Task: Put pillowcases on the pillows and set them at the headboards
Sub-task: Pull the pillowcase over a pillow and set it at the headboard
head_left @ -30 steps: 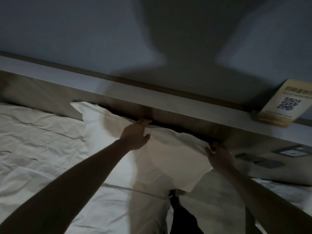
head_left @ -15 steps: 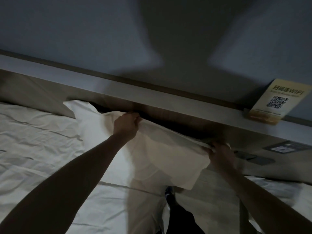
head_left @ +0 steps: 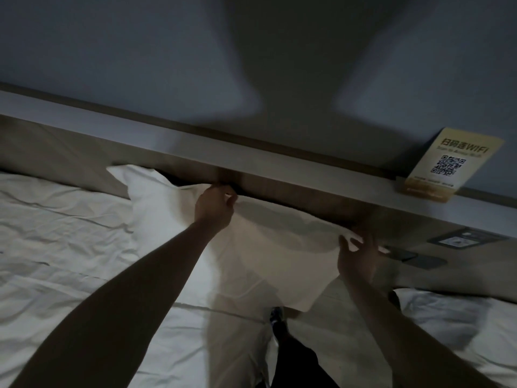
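Note:
A white pillow in its pillowcase (head_left: 167,217) leans against the wooden headboard (head_left: 293,191) at the head of the bed. My left hand (head_left: 214,204) grips the pillow's top edge near the middle, fingers curled over the fabric. My right hand (head_left: 356,257) holds the pillow's right end, thumb on the front and fingers spread at the edge beside the headboard. The pillow's lower right corner hangs past the mattress edge.
A white wrinkled sheet (head_left: 64,247) covers the bed on the left. A second bed (head_left: 461,331) lies at the right. A yellow WiFi QR card (head_left: 450,163) stands on the headboard ledge. Wall switch panels (head_left: 425,259) sit low on the headboard. My dark trouser leg (head_left: 293,354) stands between the beds.
My left hand went from resting on the pillow's top to curling round its upper edge. The right hand shifted along the right end, and its fingers have loosened and spread.

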